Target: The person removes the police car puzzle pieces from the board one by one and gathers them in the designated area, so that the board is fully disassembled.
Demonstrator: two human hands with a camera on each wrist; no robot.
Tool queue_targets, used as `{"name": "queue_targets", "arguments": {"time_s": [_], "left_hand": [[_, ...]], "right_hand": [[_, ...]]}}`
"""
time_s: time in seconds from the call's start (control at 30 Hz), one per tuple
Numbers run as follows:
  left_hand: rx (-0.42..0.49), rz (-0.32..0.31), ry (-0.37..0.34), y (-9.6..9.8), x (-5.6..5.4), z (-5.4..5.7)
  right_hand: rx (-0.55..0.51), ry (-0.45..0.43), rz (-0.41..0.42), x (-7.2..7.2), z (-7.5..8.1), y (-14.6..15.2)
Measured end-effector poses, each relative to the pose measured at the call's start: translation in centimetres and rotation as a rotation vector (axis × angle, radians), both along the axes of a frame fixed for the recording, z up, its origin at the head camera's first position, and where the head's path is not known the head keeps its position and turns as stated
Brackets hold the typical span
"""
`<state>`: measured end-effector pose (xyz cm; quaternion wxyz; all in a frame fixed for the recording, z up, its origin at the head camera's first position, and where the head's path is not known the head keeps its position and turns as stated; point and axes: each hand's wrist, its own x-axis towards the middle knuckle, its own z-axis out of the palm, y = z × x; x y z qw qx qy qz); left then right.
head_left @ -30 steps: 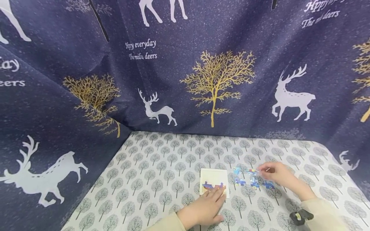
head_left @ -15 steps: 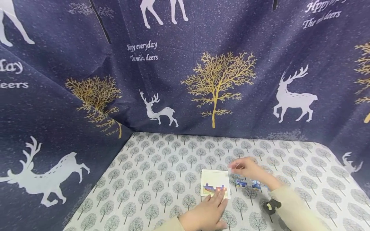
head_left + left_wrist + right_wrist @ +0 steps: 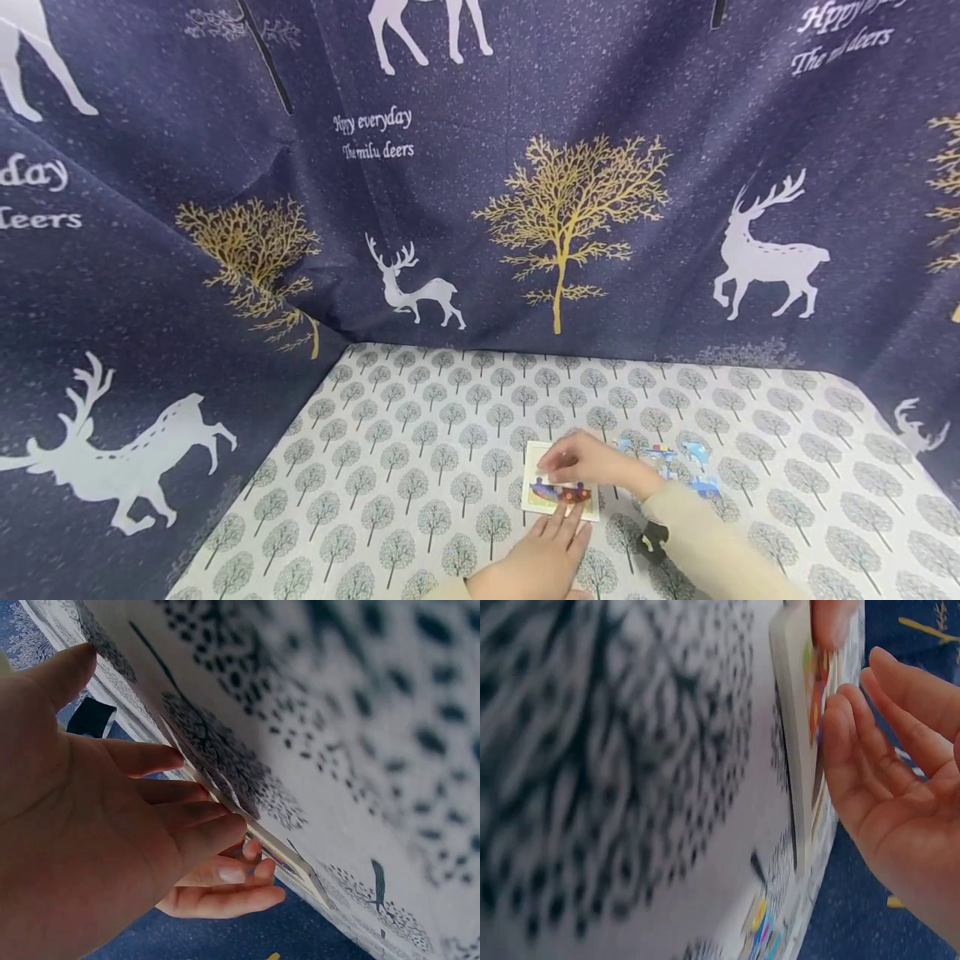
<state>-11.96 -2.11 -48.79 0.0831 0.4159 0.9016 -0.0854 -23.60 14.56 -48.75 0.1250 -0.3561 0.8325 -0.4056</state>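
Note:
A shallow cream puzzle tray [image 3: 534, 457] lies on the tree-print cloth, with blue and red-orange puzzle pieces [image 3: 575, 493] fitted in its lower part. My left hand [image 3: 543, 554] rests straight fingertips on the tray's near edge; the left wrist view shows that same tray edge [image 3: 304, 874] beyond the fingers. Over the tray's middle, my right hand [image 3: 581, 460] pinches a puzzle piece, mostly hidden under its bent fingertips. In the right wrist view, its fingers [image 3: 840, 724] come right up to the tray's face.
Several loose blue puzzle pieces [image 3: 696, 451] lie on the cloth right of the tray, partly behind the right forearm. The patterned cloth [image 3: 420, 467] covers the table. A dark blue deer-print curtain [image 3: 450, 200] hangs behind and at the left.
My right hand has moved left from the loose pieces to over the tray, carrying a puzzle piece. My left hand stays at the tray's near edge, shifting only slightly.

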Motion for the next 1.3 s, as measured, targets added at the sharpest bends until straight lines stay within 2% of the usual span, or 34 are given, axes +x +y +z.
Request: {"name": "queue_targets", "arguments": {"time_s": [0.13, 0.27, 0.7, 0.83, 1.1, 1.2, 1.3], "left_hand": [[-0.021, 0.002, 0.056, 0.1, 0.2, 0.1], [-0.026, -0.006, 0.082, 0.1, 0.3, 0.0], [-0.007, -0.053, 0.108, -0.1, 0.1, -0.2], [-0.001, -0.050, 0.090, -0.2, 0.0, -0.4], [0.020, -0.036, 0.015, -0.2, -0.1, -0.1], [0.022, -0.034, 0.008, -0.3, -0.1, 0.1], [0.018, -0.035, 0.035, -0.3, 0.0, 0.2]], "right_hand": [[0.047, -0.021, -0.031, 0.3, 0.0, -0.9], [0.070, -0.031, -0.062, 0.5, 0.2, -1.2], [0.057, -0.050, -0.080, 0.3, -0.1, -1.5], [0.042, -0.080, -0.075, 0.3, -0.3, -1.5], [-0.057, -0.229, -0.049, 0.3, -0.5, -1.6], [-0.061, -0.220, -0.050, 0.3, -0.2, -1.6], [-0.071, -0.194, -0.054, 0.3, 0.2, -1.4]]}}
